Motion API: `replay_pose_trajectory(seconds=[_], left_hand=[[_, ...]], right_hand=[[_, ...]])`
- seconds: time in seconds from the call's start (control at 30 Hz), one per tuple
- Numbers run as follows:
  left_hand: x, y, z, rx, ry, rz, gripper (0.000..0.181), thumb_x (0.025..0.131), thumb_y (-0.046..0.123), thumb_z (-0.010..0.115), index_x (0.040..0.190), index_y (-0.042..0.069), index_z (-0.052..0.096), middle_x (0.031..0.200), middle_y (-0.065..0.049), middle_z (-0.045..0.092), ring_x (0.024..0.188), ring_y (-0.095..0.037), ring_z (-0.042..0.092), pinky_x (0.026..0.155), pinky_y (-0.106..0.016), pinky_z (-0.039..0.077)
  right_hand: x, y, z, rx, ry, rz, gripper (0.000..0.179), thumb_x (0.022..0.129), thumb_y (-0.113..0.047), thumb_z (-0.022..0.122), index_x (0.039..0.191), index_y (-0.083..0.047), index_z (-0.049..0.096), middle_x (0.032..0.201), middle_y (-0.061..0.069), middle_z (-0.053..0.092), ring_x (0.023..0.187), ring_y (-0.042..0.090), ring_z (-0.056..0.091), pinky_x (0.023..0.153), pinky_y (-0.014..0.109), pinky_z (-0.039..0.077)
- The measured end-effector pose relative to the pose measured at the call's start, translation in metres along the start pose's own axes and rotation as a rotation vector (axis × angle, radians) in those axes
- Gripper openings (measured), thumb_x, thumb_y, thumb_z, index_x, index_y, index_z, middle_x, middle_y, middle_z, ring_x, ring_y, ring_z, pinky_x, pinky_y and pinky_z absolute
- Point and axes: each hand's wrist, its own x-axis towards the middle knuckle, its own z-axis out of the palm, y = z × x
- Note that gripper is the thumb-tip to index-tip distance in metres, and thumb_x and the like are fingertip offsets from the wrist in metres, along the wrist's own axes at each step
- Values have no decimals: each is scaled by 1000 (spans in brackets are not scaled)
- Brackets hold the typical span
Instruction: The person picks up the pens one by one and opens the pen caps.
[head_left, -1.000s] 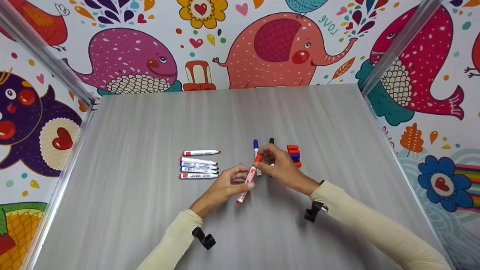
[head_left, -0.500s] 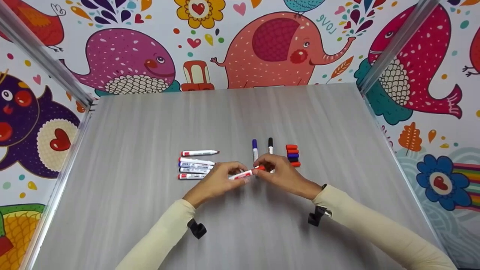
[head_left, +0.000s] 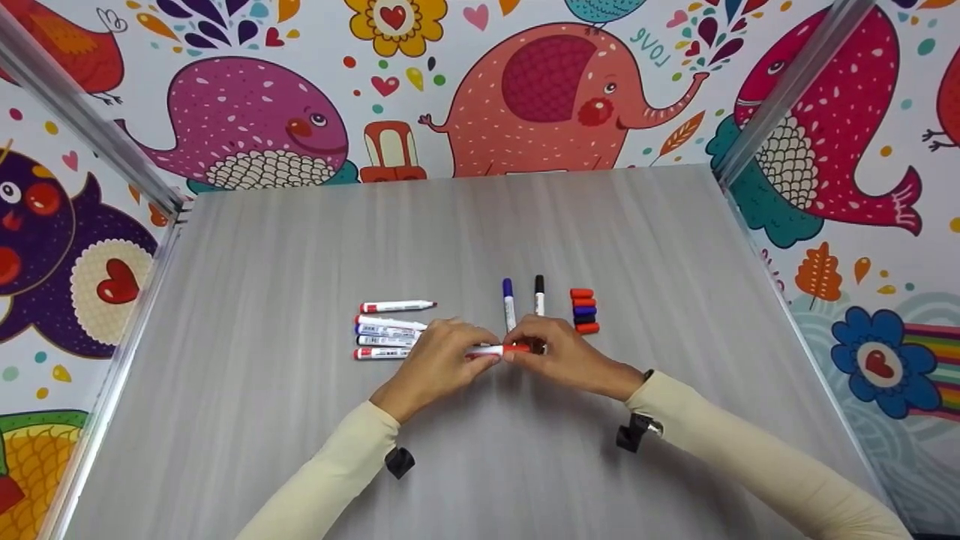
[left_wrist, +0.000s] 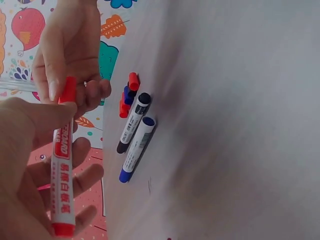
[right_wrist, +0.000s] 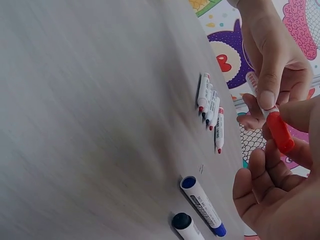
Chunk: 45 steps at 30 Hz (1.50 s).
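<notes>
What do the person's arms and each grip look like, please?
The left sleeve and right sleeve are cream, ending at the wrists, where a black left mount and black right mount sit. The left grip and right grip wear no gloves.

A booth-like workstation, in what building cannot be told: a grey wood-grain table point(head_left: 300, 247) is walled at the back and sides by white panels point(head_left: 461, 56) printed with a cartoon elephant point(head_left: 525, 142), whales point(head_left: 255, 112) and flowers point(head_left: 885, 361), with metal posts point(head_left: 789, 90) at the far corners
</notes>
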Motion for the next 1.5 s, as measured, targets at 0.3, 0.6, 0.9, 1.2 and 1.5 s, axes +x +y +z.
replay_pose_trajectory(seconds=[0.3, 0.6, 0.9, 1.2, 1.5], left_hand=[[-1, 6, 1, 129, 42, 105, 15, 97, 28, 87, 104, 15, 86, 94, 4, 82, 83, -17, 70, 89, -46, 57], [1, 11, 1, 173, -7, 121, 14, 101, 23, 82, 109, 12, 85, 99, 1, 83, 92, -17, 77, 102, -47, 55], [5, 13, -1, 37, -42, 90, 5, 100, 15, 81, 98, 12, 84, 82, 4, 77, 76, -14, 69, 87, -43, 54], [2, 13, -6, -232, -45, -69, 17, 96, 10, 83, 111, 14, 89, 98, 4, 83, 78, -5, 61, 71, -31, 51], [1, 12, -6, -320, -76, -121, 22, 96, 8, 83, 117, 15, 88, 104, 3, 84, 80, -6, 61, 70, -28, 49]], right_hand=[[1, -1, -1, -5, -20, -55, 10, 105, -20, 78, 108, -13, 84, 96, -4, 76, 85, 10, 63, 76, 25, 52], [1, -4, -5, 47, -48, -15, 13, 106, -15, 75, 110, -13, 88, 96, 12, 82, 79, 12, 66, 73, 23, 56], [-1, -3, -4, 22, -41, -95, 14, 107, -14, 74, 111, -13, 88, 86, 14, 75, 76, 10, 60, 71, 26, 52], [-1, -5, -6, -4, -24, -196, 14, 107, -17, 75, 112, -13, 87, 83, 2, 72, 75, 10, 57, 70, 25, 49], [-5, -2, -4, -52, -1, -259, 17, 107, -18, 74, 116, -11, 86, 86, 5, 75, 77, 14, 59, 70, 27, 51]])
